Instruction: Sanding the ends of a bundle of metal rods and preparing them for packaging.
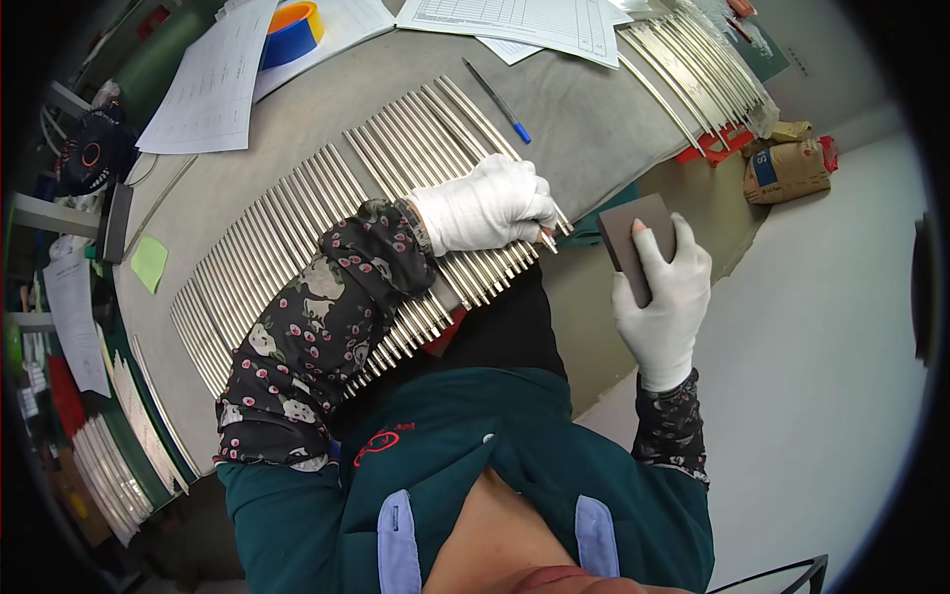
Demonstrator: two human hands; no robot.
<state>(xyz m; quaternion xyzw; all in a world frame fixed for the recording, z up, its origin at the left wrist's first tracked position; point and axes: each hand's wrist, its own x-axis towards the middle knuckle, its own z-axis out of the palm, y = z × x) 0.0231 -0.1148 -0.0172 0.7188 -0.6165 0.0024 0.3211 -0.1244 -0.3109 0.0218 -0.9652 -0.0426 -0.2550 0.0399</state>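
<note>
Left hand (485, 205) and flowered sleeve (317, 302) hide stretches of several metal rods (282, 213); right hand (668, 292) covers part of a brown block (618, 236); papers (534, 25) are cut off above, their print unreadably small.

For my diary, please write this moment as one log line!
left hand: on metal rods | right hand: holding dark block | pen: on table

Left hand (485, 205) and right hand (661, 287) wear white gloves (448, 220). Directly behind each grip, black patterned oversleeves (341, 287); the left shows pale figures and pinkish dots. Farther back, a dark green shirt (524, 406) bears light-blue tabs (399, 544) and a red emblem (378, 447).
</note>
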